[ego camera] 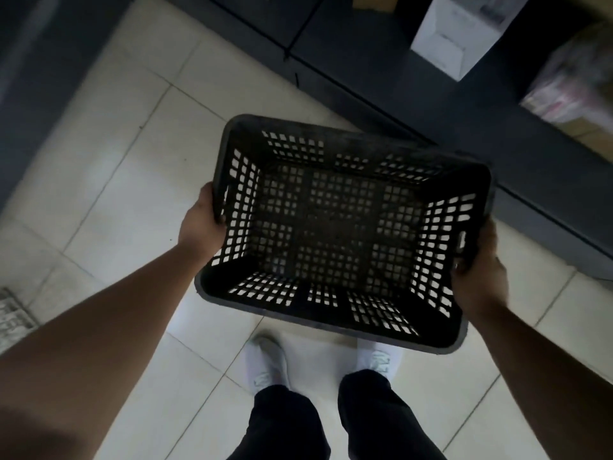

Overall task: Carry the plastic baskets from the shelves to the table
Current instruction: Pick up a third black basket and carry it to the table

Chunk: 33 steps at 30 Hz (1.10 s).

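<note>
A black plastic basket [341, 227] with perforated walls and floor hangs in the air in front of me, open side up and empty. My left hand [202, 224] grips the rim of its left short side, thumb over the edge. My right hand [477, 270] grips the rim of its right short side near the handle slot. The basket is held above the tiled floor, over my feet. No table is in view.
Dark shelving [414, 71] runs along the top right, holding a white box [454, 38] and blurred packaged goods [570, 84]. A dark unit [43, 61] stands at the left. Pale floor tiles [126, 194] lie between them. My white shoes [268, 363] are below the basket.
</note>
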{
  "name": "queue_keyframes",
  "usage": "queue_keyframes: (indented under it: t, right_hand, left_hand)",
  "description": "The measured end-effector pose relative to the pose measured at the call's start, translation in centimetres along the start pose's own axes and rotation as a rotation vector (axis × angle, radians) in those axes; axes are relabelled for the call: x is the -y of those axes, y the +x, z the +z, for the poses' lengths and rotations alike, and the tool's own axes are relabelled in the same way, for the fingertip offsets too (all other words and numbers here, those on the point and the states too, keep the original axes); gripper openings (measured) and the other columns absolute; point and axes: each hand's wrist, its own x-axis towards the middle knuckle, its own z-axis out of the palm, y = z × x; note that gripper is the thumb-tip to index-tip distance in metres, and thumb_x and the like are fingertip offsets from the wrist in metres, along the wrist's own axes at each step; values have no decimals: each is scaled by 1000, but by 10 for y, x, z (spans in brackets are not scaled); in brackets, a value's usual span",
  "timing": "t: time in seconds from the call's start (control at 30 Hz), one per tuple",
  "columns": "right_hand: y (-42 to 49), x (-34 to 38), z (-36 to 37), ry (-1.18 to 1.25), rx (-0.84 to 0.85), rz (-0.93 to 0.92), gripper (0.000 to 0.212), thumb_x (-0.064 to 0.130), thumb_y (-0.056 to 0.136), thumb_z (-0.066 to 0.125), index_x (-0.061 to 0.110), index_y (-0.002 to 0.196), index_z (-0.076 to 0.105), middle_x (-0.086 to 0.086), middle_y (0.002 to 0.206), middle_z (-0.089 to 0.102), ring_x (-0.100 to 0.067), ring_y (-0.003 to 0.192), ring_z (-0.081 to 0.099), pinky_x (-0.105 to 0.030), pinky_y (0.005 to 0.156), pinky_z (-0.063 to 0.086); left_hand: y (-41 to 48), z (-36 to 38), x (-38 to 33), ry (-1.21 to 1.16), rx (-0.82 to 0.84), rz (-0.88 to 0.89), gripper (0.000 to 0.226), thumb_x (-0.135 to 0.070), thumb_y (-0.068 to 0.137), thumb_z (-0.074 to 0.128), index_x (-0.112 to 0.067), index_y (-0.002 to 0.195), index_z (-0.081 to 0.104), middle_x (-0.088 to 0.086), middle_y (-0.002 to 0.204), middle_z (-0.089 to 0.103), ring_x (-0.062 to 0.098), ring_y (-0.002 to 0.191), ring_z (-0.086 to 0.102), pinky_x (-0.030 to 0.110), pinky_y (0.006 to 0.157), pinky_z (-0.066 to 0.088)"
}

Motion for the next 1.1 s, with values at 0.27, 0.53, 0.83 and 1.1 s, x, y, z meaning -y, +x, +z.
queue_keyframes:
  t: [0.27,0.53,0.83,1.1]
  right_hand:
    - [-67,38,-80,97,26,-23,75,40,88,46,43,153,9,-17,124,67,-46,96,67,-50,79,54]
    - [-191,79,-209,192,-28,61,77,35,81,40,47,150,7,-15,114,69,-35,78,63,-37,69,48]
    - [-372,87,-343,307,-267,156,83,5,90,49,39,155,9,-17,113,66,-22,72,52,-30,70,44]
    - [-524,43,-415,497,-504,331,83,4,89,50,41,153,11,-16,122,66,-34,90,66,-42,79,54]
  left_hand:
    - [-55,-69,-13,-120,-3,-62,57,3,84,56,-27,130,44,-6,108,65,23,89,62,26,67,43]
    - [-136,-218,-79,-126,21,-7,56,0,82,61,-43,117,48,-18,97,62,-4,80,57,15,64,38]
    - [-231,-398,-181,-141,81,324,65,3,86,59,-58,105,49,-21,97,69,9,72,71,31,68,51]
    - [-315,-448,-315,-127,235,639,65,10,89,55,-54,103,50,-9,102,67,18,72,67,37,67,54]
